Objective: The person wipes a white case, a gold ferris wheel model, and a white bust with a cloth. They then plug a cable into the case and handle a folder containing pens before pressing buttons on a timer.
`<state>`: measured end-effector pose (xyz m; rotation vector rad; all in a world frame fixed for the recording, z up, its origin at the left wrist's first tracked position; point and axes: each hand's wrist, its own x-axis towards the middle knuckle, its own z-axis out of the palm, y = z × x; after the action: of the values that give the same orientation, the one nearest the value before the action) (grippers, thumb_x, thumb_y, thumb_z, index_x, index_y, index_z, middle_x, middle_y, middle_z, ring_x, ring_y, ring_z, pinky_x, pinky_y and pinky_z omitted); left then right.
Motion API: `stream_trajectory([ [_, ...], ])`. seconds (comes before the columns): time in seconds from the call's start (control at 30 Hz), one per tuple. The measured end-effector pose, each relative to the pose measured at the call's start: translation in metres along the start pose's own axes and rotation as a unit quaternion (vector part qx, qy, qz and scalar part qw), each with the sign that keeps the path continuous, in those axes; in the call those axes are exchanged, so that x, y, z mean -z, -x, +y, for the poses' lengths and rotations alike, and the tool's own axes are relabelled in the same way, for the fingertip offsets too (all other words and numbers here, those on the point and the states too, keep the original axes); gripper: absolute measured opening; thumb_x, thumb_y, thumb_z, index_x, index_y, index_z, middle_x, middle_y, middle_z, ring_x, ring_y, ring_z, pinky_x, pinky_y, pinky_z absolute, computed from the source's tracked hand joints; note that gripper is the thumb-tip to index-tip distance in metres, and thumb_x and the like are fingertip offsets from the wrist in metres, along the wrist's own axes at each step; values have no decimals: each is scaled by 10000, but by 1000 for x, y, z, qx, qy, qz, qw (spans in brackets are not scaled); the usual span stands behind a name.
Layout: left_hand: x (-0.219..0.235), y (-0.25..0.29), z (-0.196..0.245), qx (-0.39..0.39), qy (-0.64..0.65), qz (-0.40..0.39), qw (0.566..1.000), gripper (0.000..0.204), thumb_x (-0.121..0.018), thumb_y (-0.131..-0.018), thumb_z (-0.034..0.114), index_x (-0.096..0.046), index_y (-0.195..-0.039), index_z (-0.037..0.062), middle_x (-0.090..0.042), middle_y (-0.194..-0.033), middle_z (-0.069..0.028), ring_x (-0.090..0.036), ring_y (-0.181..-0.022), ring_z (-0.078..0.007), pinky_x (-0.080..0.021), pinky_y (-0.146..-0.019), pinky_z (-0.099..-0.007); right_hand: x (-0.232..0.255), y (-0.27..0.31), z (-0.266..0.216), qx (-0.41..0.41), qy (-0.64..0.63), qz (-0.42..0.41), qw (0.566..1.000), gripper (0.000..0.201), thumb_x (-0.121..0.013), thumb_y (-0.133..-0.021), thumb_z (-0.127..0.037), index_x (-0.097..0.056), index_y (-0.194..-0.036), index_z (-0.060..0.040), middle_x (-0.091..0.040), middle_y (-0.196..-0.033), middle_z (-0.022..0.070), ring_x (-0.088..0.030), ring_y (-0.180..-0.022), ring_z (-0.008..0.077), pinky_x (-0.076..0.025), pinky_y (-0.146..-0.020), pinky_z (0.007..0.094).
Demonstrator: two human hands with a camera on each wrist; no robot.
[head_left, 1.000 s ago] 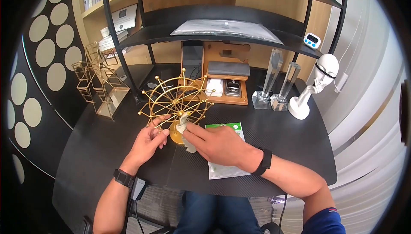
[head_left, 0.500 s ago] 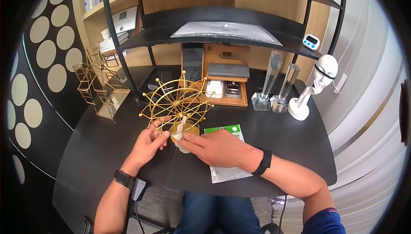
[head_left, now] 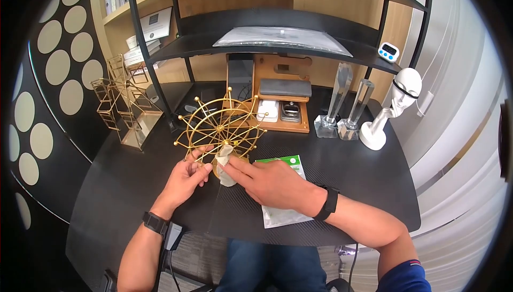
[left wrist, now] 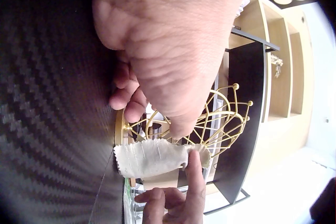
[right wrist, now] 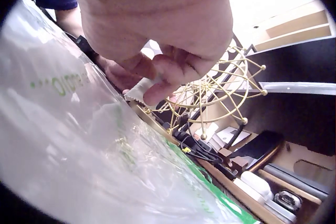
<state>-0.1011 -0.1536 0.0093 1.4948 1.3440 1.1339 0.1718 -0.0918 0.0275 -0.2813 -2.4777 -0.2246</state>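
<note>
A gold wire Ferris wheel model stands on a round gold base near the desk's middle. My left hand holds its lower left part, with thumb and fingers around the thin wires. My right hand pinches a pale cloth with zigzag edges at the front of the stand, just below the hub. In the left wrist view the cloth hangs down toward the desk, one finger pressing its upper end. The cloth covers part of the stand and base.
Under my right hand lies a clear plastic packet with a green top. Behind stand a wooden organizer, crystal trophies and a white mannequin-head stand. Another gold frame ornament is at left. A black shelf spans the back.
My right hand slid the cloth down along the stand, then brought it slightly back up. My left hand keeps its hold on the Ferris wheel, which stays in place.
</note>
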Motion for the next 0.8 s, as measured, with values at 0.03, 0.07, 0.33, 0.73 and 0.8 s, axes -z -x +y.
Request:
stream_trajectory([
  [0.03,0,0,-2,-1,-3,1,1000,551,-662,-1086,251,-504,-1580,66,-573,-742,71,-533,-707,-32,-464,-688,-221,0,1,0,0,5,-11,1000,606,-748,-835,-115,-582,-1417,-68,-614,-1356,54,-698,-715,194,-589,-589,333],
  [0.07,-1,1,-3,-1,-7,2,1000,549,-665,-1085,250,-507,-1578,65,-577,-738,69,-533,-703,-33,-465,-688,-221,0,2,-2,0,10,-21,1000,618,-749,-836,-111,-577,-1428,-61,-611,-1369,64,-704,-725,196,-591,-594,331],
  [0.33,-3,3,3,-1,15,1,1000,529,-667,-1085,226,-520,-1569,71,-576,-761,74,-539,-721,-29,-471,-690,-219,6,-2,-2,-19,-9,-13,1000,596,-682,-857,-76,-562,-1433,18,-617,-1348,135,-754,-889,246,-627,-651,352],
  [0.73,-3,4,2,-4,10,-6,1000,507,-656,-1090,233,-535,-1561,90,-577,-771,75,-538,-730,-31,-473,-703,-224,3,0,-3,0,-16,-57,998,537,-691,-836,-61,-566,-1350,36,-604,-1226,125,-746,-875,253,-605,-613,368],
  [0.8,-1,3,4,-8,10,-10,1000,505,-657,-1090,234,-537,-1560,93,-578,-771,76,-539,-731,-30,-474,-703,-223,5,-3,-2,-8,-19,-7,1000,511,-694,-834,-60,-575,-1322,32,-600,-1218,123,-742,-862,253,-596,-602,368],
])
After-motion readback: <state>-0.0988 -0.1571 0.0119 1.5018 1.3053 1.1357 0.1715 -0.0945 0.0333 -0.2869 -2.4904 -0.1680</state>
